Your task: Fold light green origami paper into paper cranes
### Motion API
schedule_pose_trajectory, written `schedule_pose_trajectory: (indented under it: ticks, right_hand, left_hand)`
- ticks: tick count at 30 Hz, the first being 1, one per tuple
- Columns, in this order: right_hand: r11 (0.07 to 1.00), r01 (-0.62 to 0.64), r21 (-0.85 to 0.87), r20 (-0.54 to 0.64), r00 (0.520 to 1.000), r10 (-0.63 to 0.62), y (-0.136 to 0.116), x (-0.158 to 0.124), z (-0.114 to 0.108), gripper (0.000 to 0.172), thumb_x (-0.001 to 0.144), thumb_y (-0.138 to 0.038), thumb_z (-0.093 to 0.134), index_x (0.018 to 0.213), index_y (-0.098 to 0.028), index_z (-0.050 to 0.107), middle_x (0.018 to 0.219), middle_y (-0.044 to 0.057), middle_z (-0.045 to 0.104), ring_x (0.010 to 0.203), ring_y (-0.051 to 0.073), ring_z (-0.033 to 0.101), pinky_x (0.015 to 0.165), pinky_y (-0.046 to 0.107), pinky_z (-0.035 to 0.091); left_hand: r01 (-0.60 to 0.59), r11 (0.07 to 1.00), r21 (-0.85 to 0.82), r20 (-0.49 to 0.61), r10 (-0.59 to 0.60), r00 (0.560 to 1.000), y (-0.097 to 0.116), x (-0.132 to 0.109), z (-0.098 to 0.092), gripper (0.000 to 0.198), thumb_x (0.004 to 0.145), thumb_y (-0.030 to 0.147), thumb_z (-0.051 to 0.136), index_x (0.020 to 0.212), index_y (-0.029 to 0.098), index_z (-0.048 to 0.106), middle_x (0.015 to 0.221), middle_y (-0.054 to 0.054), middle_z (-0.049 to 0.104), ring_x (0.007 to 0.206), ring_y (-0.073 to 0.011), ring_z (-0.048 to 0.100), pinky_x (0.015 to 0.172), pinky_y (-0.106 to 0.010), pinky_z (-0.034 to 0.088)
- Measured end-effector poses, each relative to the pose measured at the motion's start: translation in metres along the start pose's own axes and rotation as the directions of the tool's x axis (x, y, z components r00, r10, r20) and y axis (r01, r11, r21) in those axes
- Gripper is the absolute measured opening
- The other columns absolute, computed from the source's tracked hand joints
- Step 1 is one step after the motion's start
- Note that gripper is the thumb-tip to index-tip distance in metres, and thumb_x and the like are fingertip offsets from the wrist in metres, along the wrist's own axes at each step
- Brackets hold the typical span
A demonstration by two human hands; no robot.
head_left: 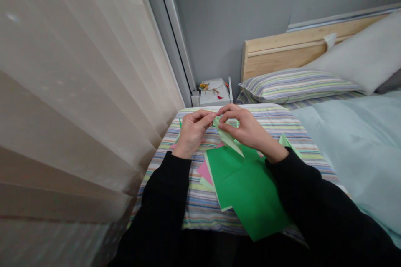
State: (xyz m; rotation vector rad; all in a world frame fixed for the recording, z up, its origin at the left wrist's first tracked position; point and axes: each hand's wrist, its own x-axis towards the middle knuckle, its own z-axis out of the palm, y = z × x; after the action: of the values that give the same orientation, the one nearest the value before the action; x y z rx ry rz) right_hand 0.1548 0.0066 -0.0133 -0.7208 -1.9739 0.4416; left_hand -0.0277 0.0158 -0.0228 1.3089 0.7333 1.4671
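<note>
A folded piece of light green paper [228, 138] hangs between my hands, its long point slanting down to the right. My left hand [194, 130] is closed, thumb and fingertips pinching the paper's upper end. My right hand [241, 125] grips the same piece from the other side, thumb below and fingers above. Just under them, large dark green paper sheets [250, 192] lie overlapped on the striped cloth [200, 212]. Pink paper [205, 172] sticks out from beneath their left side. Part of the folded piece is hidden behind my fingers.
Another light green folded paper [288, 144] stands beside my right wrist. Behind the table is a small white stand [215, 91] with a red-tasselled ornament. A beige curtain [94, 71] borders the left; a bed with a striped pillow [300, 85] and pale blue cover [360, 133] is right.
</note>
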Motion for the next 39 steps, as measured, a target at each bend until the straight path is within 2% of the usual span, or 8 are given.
schedule_pose_trajectory:
  ticks: [7,13,16,21,28,32,39]
  right_hand:
    - [0.997,-0.034,0.073,-0.067,0.997,0.039,-0.001,0.001,0.005,0.011,0.088,-0.022,0.069,0.078,-0.020,0.071,0.101,0.007,0.075,0.098,0.023,0.070,0.096,0.043,0.050]
    - [0.997,-0.027,0.071,-0.087,0.996,0.034,0.001,0.002,0.003,0.012,0.089,-0.024,0.067,0.079,-0.021,0.071,0.101,0.008,0.075,0.100,0.023,0.070,0.095,0.043,0.051]
    - [0.998,-0.023,0.057,-0.113,0.993,0.029,0.003,0.002,0.004,0.012,0.089,-0.024,0.067,0.078,-0.021,0.070,0.099,0.007,0.074,0.099,0.023,0.069,0.095,0.043,0.051]
    - [1.000,-0.002,0.017,-0.133,0.991,0.004,0.003,0.002,0.005,0.013,0.089,-0.019,0.066,0.077,-0.021,0.069,0.096,0.008,0.073,0.096,0.024,0.068,0.093,0.043,0.050]
    - [0.999,-0.026,-0.033,-0.133,0.991,0.021,0.001,0.000,0.007,0.015,0.088,-0.016,0.067,0.074,-0.021,0.065,0.095,0.006,0.073,0.096,0.024,0.067,0.092,0.045,0.046]
    - [0.999,-0.024,-0.043,-0.148,0.989,0.017,0.000,0.000,0.009,0.017,0.088,-0.015,0.067,0.073,-0.022,0.064,0.093,0.005,0.073,0.095,0.024,0.066,0.094,0.045,0.044]
    - [0.997,-0.012,-0.072,-0.150,0.989,0.001,-0.001,0.000,0.012,0.015,0.089,-0.015,0.069,0.075,-0.021,0.065,0.093,0.004,0.073,0.096,0.024,0.066,0.095,0.045,0.043]
  left_hand:
    - [-0.141,0.972,0.188,0.079,0.128,0.989,-0.005,-0.001,0.001,0.011,0.077,0.031,0.085,0.077,0.020,0.081,0.076,-0.002,0.076,0.074,-0.0130,0.067,0.075,-0.028,0.053]
    - [-0.073,0.990,0.118,0.040,0.069,0.997,-0.005,-0.001,0.002,0.024,0.072,0.033,0.088,0.089,0.019,0.078,0.082,-0.002,0.076,0.074,-0.0139,0.070,0.074,-0.028,0.057]
    - [-0.066,0.988,0.139,0.034,0.062,0.998,-0.003,-0.001,0.003,0.024,0.070,0.034,0.088,0.082,0.018,0.074,0.076,-0.001,0.073,0.071,-0.0127,0.068,0.072,-0.026,0.057]
    - [-0.153,0.948,0.278,0.036,0.149,0.988,-0.001,-0.002,0.004,0.020,0.076,0.035,0.083,0.079,0.017,0.075,0.075,-0.002,0.072,0.069,-0.0138,0.066,0.070,-0.027,0.056]
    - [-0.294,0.848,0.442,0.108,0.274,0.955,0.003,-0.007,0.004,0.013,0.084,0.030,0.076,0.081,0.017,0.075,0.082,-0.004,0.072,0.076,-0.0155,0.066,0.068,-0.026,0.052]
    - [-0.302,0.840,0.451,0.118,0.279,0.953,0.005,-0.007,0.006,0.012,0.085,0.027,0.073,0.081,0.017,0.073,0.081,-0.004,0.071,0.076,-0.0152,0.065,0.068,-0.025,0.051]
    - [-0.284,0.869,0.406,0.049,0.289,0.956,0.003,-0.007,0.007,0.017,0.086,0.032,0.074,0.080,0.016,0.072,0.078,-0.002,0.070,0.070,-0.0127,0.063,0.068,-0.024,0.052]
